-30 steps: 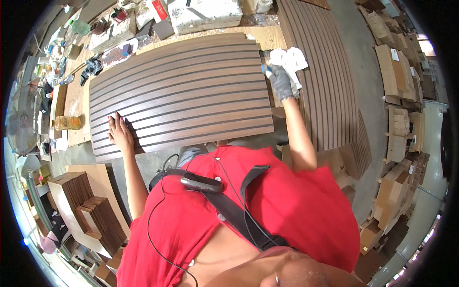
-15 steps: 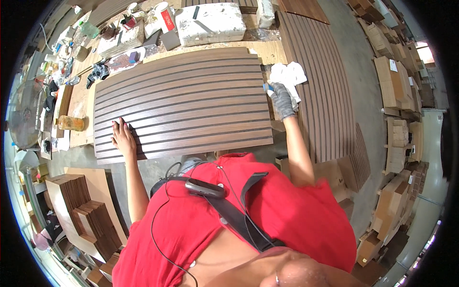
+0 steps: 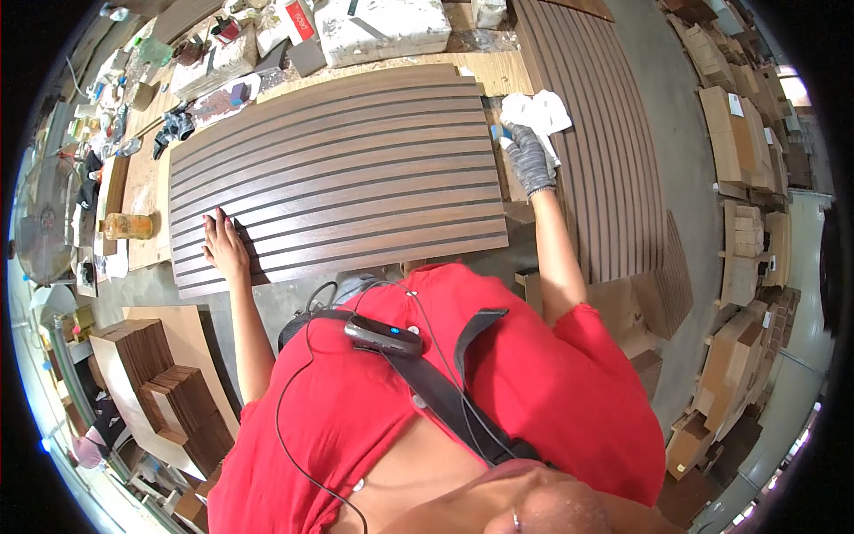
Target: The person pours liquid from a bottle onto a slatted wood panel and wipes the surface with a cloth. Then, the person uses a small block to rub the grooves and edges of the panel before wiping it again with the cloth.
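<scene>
While the right hand [image 3: 531, 162], in a grey glove, works at the right-hand end of the slatted brown panel [image 3: 347, 173], its fingers appear closed together on a small blue item [image 3: 500, 132], the kind of which cannot be told. Contact between that item and the panel's edge cannot be confirmed at this size. The bare left hand [image 3: 226, 246] lies on the panel near its near left corner, fingers slightly apart, gripping nothing.

Judged good practice: keep the blue item square to the edge, draw it along with light, even pressure, and avoid rounding the slat ends. The left palm should bear just enough to stop the panel creeping, without smudging its face.

Outward of the glove, a white cloth [image 3: 539, 110] sits just beyond the fingers, next to the long slatted panel [image 3: 614, 169] on the right. The worked panel lies across the bench [image 3: 500, 73], before the wearer.

Compared with half a second ago, the whole bench appears higher in view. The left hand keeps practically the same place on the panel; the glove's shift along the edge is slight. The chest device [image 3: 382, 336] now shows a blue light.
</scene>
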`<state>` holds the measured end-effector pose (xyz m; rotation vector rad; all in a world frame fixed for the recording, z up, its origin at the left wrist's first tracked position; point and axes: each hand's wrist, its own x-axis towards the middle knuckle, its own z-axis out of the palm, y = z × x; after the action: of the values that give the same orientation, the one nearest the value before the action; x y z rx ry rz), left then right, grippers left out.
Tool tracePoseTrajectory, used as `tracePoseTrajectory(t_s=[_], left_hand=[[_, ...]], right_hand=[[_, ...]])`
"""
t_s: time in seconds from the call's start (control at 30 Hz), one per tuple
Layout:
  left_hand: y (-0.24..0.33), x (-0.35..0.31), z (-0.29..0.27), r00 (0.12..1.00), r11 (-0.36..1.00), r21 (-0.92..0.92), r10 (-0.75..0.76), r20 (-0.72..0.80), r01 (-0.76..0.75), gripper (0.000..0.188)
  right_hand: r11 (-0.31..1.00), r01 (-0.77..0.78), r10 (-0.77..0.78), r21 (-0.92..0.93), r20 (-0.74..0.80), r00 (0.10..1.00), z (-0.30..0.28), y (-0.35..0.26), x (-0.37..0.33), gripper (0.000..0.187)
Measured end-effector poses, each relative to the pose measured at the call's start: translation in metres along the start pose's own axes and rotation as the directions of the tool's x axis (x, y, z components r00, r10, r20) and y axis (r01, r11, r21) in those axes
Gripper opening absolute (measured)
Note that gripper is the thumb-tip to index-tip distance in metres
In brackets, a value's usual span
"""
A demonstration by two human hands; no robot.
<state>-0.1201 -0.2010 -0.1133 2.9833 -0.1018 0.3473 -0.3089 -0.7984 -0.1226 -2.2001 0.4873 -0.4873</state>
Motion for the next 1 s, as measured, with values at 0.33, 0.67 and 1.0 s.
tracePoseTrajectory(t_s=[0.33,0.67,1.0], left_hand=[[-0.001,0.0,0.0,1.0,1.0,-0.02,0.012,0.002,-0.012,0.046],[0.007,0.002,-0.001,1.0,0.999,-0.054,-0.008,0.009,0.008,0.047],[-0.006,-0.001,0.007,1.0,1.0,-0.021,-0.013,-0.019,0.013,0.047]], right_hand=[[0.989,-0.108,0.098,0.1,0.099,0.99,-0.011,-0.042,-0.006,0.037],[0.974,-0.136,0.111,0.184,0.142,0.984,-0.025,-0.005,-0.074,0.042],[0.994,-0.113,0.111,0.002,0.169,0.979,-0.031,-0.05,-0.099,0.042]])
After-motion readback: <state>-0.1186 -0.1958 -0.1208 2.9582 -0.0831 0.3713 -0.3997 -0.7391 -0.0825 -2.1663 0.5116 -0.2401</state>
